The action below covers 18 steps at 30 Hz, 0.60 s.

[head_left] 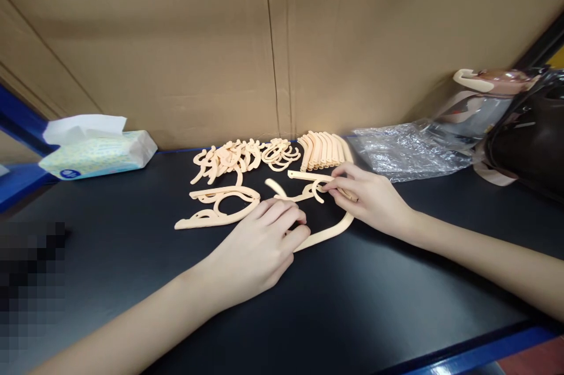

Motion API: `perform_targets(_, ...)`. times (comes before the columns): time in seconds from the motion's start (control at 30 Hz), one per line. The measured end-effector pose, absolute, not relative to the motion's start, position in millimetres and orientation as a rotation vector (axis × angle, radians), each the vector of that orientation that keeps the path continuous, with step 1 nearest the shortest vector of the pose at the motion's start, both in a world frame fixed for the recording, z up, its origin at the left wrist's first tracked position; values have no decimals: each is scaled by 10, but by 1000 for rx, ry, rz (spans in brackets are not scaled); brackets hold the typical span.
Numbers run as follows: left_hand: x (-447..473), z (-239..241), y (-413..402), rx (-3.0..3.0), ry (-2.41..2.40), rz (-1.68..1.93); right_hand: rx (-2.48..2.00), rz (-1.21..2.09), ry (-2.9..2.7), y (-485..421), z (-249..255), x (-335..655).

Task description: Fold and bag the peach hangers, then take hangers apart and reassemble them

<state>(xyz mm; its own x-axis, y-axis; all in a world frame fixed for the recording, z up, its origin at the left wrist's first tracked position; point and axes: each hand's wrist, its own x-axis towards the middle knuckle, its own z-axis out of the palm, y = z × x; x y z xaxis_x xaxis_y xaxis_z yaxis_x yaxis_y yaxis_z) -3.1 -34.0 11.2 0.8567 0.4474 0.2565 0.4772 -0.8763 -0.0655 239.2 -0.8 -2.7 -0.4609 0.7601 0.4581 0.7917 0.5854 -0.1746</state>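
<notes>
My right hand (368, 196) pinches peach plastic hanger parts where a straight hanger arm (311, 176) and a small curved hook (317, 191) meet. My left hand (268, 240) is closed, its fingers curled around the near end of a long bent hanger arm (328, 237); its fingertips are partly hidden. Between the hands lies another hanger piece (299, 196), with a pale curved tip (275, 187) beside it. Left of them, a folded hanger (220, 219) with its hook tucked in rests on the black table (335, 310).
Along the back lie a pile of curved hanger parts (227, 157), a heap of hooks (279, 153) and a row of hanger arms (324, 149). A tissue pack (101, 151) stands left; clear plastic wrap (405, 151), a clear jug (467, 113) and a dark bag (529, 140) stand right. Cardboard (198, 40) closes the back.
</notes>
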Motion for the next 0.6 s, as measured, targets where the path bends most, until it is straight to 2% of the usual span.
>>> perform_targets(0.6,-41,83,-290,-3019,-813,-448,-1271,185,-2284,42,-61,2405)
